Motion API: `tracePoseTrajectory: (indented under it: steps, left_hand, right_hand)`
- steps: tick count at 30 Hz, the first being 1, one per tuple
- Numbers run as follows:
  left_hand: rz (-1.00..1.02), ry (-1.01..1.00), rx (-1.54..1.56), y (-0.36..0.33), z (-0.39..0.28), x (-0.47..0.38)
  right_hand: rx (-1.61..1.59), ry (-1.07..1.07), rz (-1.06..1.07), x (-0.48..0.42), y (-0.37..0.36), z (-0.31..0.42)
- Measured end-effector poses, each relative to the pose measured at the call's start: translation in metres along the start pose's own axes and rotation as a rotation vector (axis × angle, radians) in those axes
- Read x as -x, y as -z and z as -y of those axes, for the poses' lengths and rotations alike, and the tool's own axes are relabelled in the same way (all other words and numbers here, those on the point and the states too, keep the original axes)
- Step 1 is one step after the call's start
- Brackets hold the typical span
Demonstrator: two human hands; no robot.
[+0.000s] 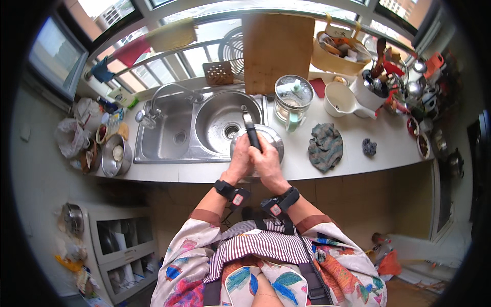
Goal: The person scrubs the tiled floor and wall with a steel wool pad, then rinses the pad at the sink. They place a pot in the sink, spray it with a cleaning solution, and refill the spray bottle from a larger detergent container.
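Observation:
Both hands come together at the counter's front edge, just right of the round sink bowl. My left hand [240,155] and my right hand [268,157] close around a black handle [251,132] from either side. A bright metal piece forms its far end, pointing toward the sink. Beneath the hands is a round stainless-steel vessel [275,139], partly hidden by them; its exact kind cannot be told. My fingertips are mostly out of sight. Left of the hands lies the double-bowl steel sink [215,126], with a curved tap [168,86] over its left side.
A glass pot with a pale green handle [291,121], a camouflage cloth [325,147], a white long-handled pot [337,100] and a dark scouring pad [369,147] sit rightward. A wooden board [278,53] leans behind. A metal bowl holding dough [111,163] stands left.

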State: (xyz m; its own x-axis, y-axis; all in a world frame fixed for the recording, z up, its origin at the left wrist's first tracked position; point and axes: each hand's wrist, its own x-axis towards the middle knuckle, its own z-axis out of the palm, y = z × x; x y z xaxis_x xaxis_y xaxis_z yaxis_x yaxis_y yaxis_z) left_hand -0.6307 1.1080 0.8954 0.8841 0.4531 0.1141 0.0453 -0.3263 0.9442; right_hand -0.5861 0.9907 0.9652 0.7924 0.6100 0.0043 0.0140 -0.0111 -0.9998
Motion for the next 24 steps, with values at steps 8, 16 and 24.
tracePoseTrajectory:
  steps: [8, 16, 24]
  left_hand:
    - [0.039, -0.104, -0.065, 0.014, -0.018, 0.011]
    - [0.023, -0.192, -0.424, 0.017, -0.041, 0.0]
    - [-0.064, -0.157, -0.433, 0.016, -0.056, 0.003]
  right_hand:
    - [0.003, 0.155, 0.045, 0.025, 0.019, -0.005]
    - [0.191, 0.386, 0.187, 0.047, 0.039, -0.044]
    - [0.182, 0.377, 0.056, 0.053, 0.027, -0.047]
